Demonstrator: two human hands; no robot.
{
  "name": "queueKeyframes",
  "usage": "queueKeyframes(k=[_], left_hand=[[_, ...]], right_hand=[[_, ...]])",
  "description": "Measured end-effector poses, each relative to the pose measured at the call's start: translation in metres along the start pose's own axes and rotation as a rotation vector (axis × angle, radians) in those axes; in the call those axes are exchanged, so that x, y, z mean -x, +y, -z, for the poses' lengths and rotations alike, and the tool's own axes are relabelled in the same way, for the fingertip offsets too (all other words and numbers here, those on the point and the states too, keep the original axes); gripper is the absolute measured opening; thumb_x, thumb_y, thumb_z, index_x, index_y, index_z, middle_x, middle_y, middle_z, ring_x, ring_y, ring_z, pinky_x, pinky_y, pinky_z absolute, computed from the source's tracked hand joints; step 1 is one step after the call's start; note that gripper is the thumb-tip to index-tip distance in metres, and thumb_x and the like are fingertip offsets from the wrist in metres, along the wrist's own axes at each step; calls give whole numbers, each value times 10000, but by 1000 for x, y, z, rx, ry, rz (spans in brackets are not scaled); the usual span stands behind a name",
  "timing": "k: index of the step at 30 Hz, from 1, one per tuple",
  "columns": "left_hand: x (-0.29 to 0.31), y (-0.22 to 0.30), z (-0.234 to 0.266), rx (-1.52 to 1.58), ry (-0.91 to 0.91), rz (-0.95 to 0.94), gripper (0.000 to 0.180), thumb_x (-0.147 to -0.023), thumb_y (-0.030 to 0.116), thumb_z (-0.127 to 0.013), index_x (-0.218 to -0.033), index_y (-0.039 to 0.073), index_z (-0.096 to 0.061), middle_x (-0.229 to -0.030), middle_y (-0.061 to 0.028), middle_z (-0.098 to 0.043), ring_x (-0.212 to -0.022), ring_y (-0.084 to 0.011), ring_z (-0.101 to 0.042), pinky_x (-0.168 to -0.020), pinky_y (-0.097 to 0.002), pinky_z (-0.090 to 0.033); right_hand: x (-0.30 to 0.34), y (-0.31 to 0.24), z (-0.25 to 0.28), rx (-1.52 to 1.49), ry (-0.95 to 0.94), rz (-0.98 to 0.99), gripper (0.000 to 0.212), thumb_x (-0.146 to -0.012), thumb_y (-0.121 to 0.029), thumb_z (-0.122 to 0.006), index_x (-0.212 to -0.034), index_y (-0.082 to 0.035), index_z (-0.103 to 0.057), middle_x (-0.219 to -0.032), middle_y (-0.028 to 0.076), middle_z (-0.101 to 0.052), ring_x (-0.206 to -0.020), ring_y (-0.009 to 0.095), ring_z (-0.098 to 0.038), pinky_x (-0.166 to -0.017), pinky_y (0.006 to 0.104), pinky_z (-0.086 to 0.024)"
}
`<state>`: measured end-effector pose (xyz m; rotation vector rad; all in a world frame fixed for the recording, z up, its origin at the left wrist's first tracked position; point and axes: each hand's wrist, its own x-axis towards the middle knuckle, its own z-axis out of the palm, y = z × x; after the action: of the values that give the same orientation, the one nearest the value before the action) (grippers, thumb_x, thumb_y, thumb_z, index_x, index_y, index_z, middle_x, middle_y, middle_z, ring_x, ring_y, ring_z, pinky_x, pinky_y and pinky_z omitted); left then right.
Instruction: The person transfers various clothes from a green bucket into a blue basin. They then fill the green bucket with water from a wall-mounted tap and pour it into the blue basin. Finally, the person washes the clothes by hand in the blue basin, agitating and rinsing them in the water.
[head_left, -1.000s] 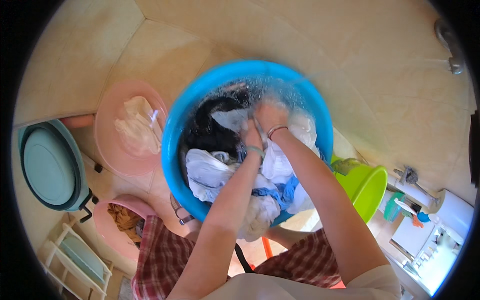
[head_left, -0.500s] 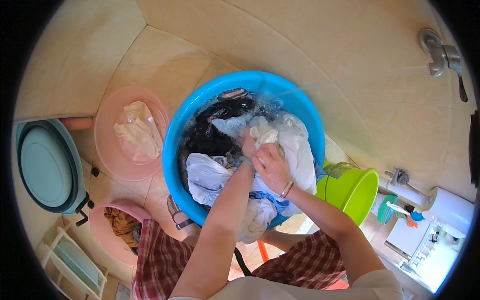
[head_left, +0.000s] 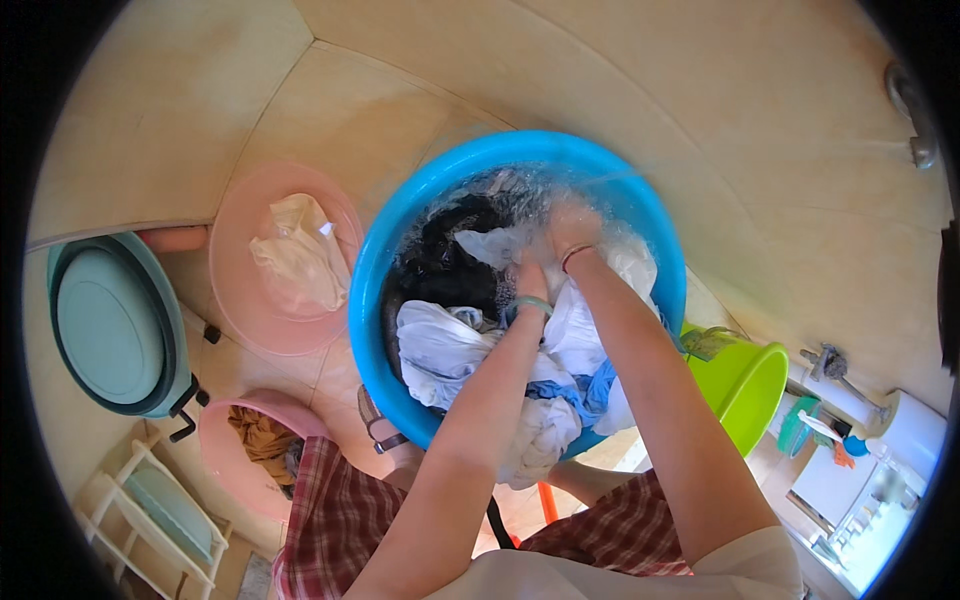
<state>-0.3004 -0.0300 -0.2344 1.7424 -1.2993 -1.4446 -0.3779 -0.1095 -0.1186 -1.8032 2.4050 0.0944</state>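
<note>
A big blue tub [head_left: 366, 300] holds water and heaped laundry. My left hand [head_left: 531, 275], below a pale green bangle [head_left: 532, 303], reaches among the wet clothes at the tub's middle; its fingers are hidden by water and cloth. Just beyond it on the right, my right hand [head_left: 574, 222] is down in the splashing water, blurred, fingers not visible. Near my hands lie a pale wet cloth [head_left: 490, 246], dark clothing [head_left: 445, 270] to the left and white clothing [head_left: 440, 350] toward me. Blue cloth [head_left: 590, 395] and off-white cloth [head_left: 545, 435] hang at the near rim.
A pink basin [head_left: 232, 255] with a cream garment [head_left: 300, 255] stands left. Nearer is another pink basin [head_left: 222, 450] with brown cloth [head_left: 262, 443]. A lime green bucket [head_left: 755, 390] adjoins the tub's right. A wall tap [head_left: 922, 150] shows at the right edge.
My right hand has left its place over my left hand and moved farther out into the splashing water. The cream cloth between my hands has dropped from sight. The view has shifted slightly.
</note>
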Motion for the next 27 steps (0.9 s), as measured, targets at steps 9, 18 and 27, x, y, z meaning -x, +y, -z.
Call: queueKeyframes(k=[9, 18, 27], left_hand=[[14, 65, 12, 80, -578, -221, 338, -932, 275, -420, -1170, 57, -519, -1170, -170, -555, -1055, -279, -552, -871, -371, -463], [31, 53, 8, 823, -441, 23, 432, -955, 351, -382, -1287, 79, -427, -1216, -92, -518, -1084, -212, -517, -921, -345, -429], [-13, 36, 12, 11, -365, 188, 580, -922, 486, -386, -1280, 34, -445, -1201, -155, -538, -1061, -259, -543, -853, -362, -458]], right_hand=[[126, -21, 83, -393, 103, 174, 118, -822, -170, -569, -789, -56, -577, -968, 110, -563, -762, 313, -587, -643, 406, -480], [72, -11, 45, -347, 254, -38, 187, -850, -260, -559, -790, -86, -591, -870, 135, -588, -698, 358, -598, -589, 441, -490], [14, 0, 29, 2, -18, 6, 198, -836, -262, -531, -908, -114, -642, -875, 151, -649, -740, 353, -633, -626, 473, -504]])
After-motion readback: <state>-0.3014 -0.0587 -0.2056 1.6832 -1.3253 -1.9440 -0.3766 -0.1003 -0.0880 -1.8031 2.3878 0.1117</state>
